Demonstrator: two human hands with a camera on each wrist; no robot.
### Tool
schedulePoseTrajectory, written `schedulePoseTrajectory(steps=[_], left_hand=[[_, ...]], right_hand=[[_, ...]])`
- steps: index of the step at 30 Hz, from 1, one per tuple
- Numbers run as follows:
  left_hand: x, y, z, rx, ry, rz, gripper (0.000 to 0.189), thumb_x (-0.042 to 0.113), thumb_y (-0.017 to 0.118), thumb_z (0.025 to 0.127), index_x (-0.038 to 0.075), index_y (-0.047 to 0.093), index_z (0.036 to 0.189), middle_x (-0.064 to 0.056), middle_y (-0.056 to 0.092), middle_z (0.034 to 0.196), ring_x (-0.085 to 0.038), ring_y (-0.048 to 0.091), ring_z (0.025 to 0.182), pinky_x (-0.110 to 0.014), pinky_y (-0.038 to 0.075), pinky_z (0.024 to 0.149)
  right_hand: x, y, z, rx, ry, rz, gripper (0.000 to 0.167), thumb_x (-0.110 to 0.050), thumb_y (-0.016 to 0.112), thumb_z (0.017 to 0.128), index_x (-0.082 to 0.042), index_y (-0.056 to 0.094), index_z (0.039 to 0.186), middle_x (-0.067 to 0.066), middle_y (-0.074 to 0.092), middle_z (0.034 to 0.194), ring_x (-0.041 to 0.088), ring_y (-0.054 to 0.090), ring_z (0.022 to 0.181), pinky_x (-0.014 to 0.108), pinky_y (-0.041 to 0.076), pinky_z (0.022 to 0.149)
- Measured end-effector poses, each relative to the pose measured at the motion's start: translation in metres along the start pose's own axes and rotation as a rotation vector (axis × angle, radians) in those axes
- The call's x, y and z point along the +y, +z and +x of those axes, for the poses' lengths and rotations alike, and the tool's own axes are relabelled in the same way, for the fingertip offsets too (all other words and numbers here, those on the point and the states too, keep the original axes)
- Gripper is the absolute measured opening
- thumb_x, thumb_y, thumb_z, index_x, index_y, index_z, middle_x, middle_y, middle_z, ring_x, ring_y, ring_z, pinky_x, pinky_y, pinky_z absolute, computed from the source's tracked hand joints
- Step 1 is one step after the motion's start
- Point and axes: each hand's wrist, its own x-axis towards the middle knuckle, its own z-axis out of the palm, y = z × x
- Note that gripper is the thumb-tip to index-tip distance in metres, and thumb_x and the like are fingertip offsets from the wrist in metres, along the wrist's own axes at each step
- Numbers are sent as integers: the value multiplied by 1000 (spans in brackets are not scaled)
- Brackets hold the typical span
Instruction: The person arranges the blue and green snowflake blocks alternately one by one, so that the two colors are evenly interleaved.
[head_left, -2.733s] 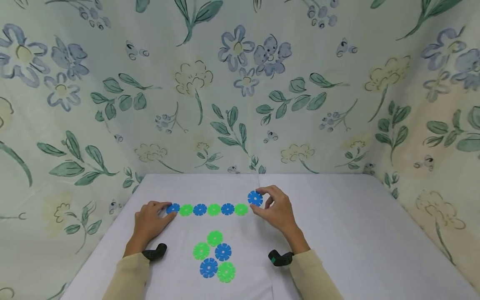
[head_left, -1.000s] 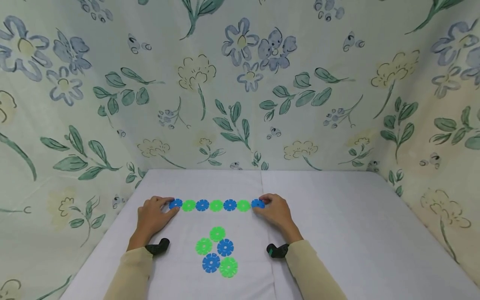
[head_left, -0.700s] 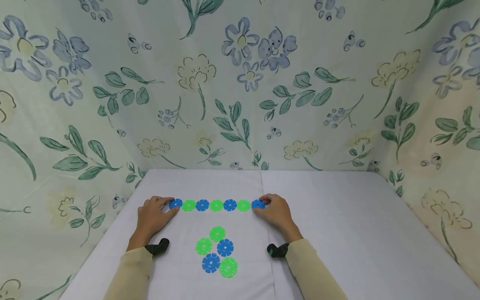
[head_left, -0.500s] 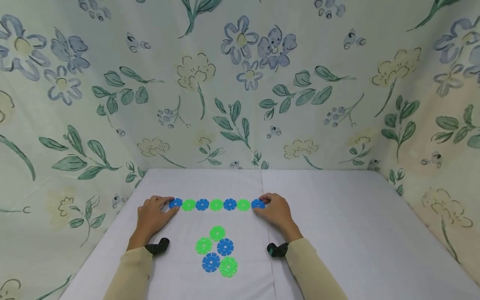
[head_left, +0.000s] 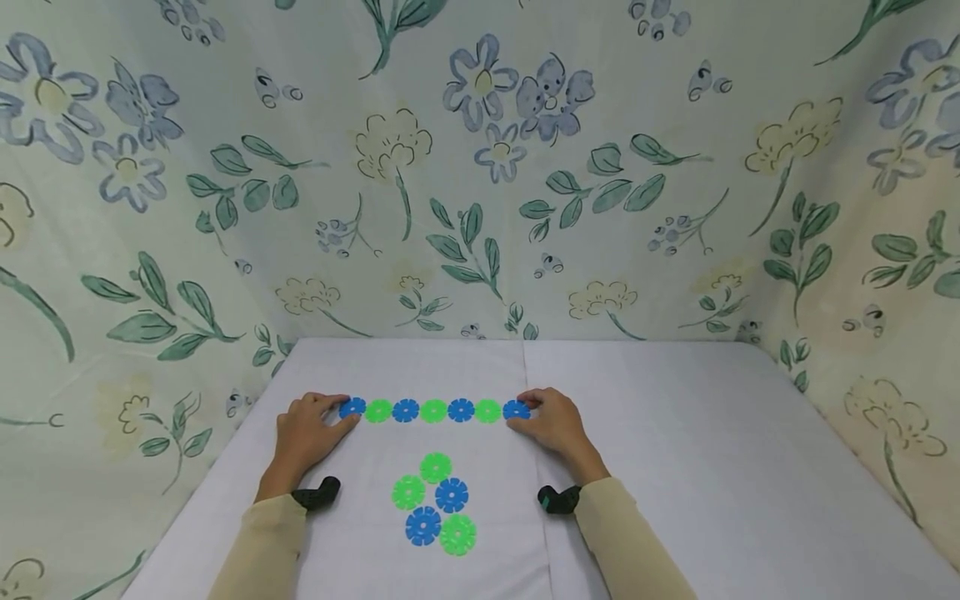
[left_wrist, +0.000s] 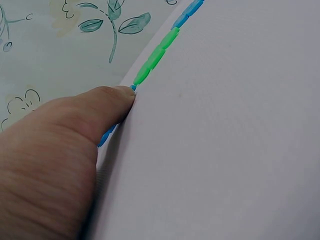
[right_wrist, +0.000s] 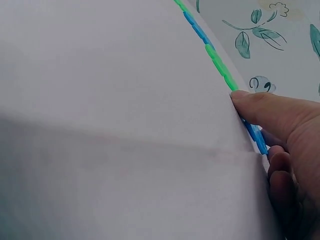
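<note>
Notched snowflake discs lie in a straight row across the table, blue and green in turn, with a green disc [head_left: 433,411] at its middle. At the left end, my left hand [head_left: 306,435] holds a blue disc [head_left: 352,407] between thumb and fingers. My right hand [head_left: 553,427] holds the blue disc [head_left: 516,409] at the right end the same way, its thumb on the near edge. In the left wrist view, my left thumb [left_wrist: 112,102] covers much of its disc. The right wrist view shows blue disc edge [right_wrist: 257,136] between thumb and fingers.
Nearer my body, a loose cluster of green and blue discs lies below the row, among them a green disc [head_left: 457,534] and a blue disc [head_left: 452,495]. A white cloth [head_left: 660,467] covers the table. Floral curtain [head_left: 480,208] rises behind and on both sides.
My right hand has brought its blue disc down from above the row's right end into line with the others. Over the last second both hands have stayed almost still.
</note>
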Motion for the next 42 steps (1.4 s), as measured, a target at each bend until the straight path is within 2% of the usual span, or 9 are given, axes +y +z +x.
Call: schedulePoseTrajectory(steps=[9, 17, 26, 32, 42], left_hand=[[1, 1, 3, 5, 13, -9, 55, 58, 67, 88, 23, 66, 131, -18, 60, 127, -39, 54, 113, -57, 36, 87], [-8, -4, 1, 10, -3, 27, 57, 59, 67, 88, 21, 66, 131, -19, 60, 127, -40, 53, 114, -57, 36, 86], [-6, -6, 0, 4, -4, 18, 57, 57, 68, 89, 21, 66, 132, -19, 60, 127, -40, 53, 114, -56, 36, 86], [-5, -7, 1, 2, 1, 11, 59, 60, 66, 89, 21, 66, 132, -19, 60, 127, -40, 53, 113, -56, 36, 85], [-2, 0, 0, -1, -4, -8, 59, 61, 66, 88, 22, 66, 132, -17, 60, 127, -38, 53, 114, -55, 36, 86]], right_hand=[[2, -1, 1, 9, 6, 0, 43, -39, 86, 76, -20, 74, 113, 1, 69, 110, 22, 61, 102, 47, 49, 92], [-1, 8, 2, 5, -4, 31, 47, -41, 87, 74, -21, 74, 115, 0, 68, 108, 21, 62, 99, 45, 51, 89], [-4, 6, -1, 30, 4, 43, 48, -40, 88, 74, -23, 73, 117, 0, 68, 108, 20, 62, 98, 44, 51, 89], [-1, 6, -1, 34, 33, 88, 51, -40, 88, 73, -23, 73, 118, 2, 68, 110, 21, 60, 98, 44, 51, 88], [6, 2, -8, 49, 47, 150, 58, -45, 86, 75, -21, 69, 125, 1, 66, 110, 19, 55, 91, 33, 45, 75]])
